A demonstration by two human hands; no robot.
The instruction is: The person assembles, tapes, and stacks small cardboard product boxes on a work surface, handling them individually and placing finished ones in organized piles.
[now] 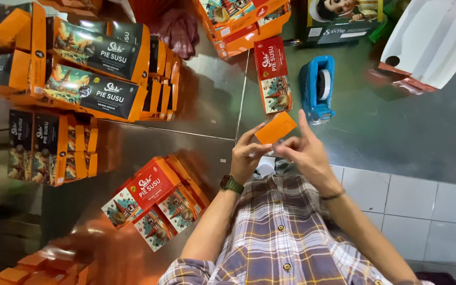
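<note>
My left hand (pixel 247 156) and my right hand (pixel 304 149) meet over the edge of the grey metal surface (pixel 391 132), and both grips pinch the same thing — a small flat orange cardboard piece (pixel 275 127), tilted, its lower end between my left thumb and fingers, its right side against my right thumb while my right index finger points up. A dark green wristwatch (pixel 231 184) sits on my left wrist, just below that hand.

Taking the orange piece as the mark: just above it lies a flat red printed carton (pixel 272 74), and to the upper right, near it, stands a blue tape dispenser (pixel 318 87). Down to the left lies a fanned pile of red flat cartons (pixel 157 203). Farther left, well apart, stacks of black-and-orange boxes (pixel 93 71) stand in rows. At the far upper right lies a white folded carton (pixel 431 39).
</note>
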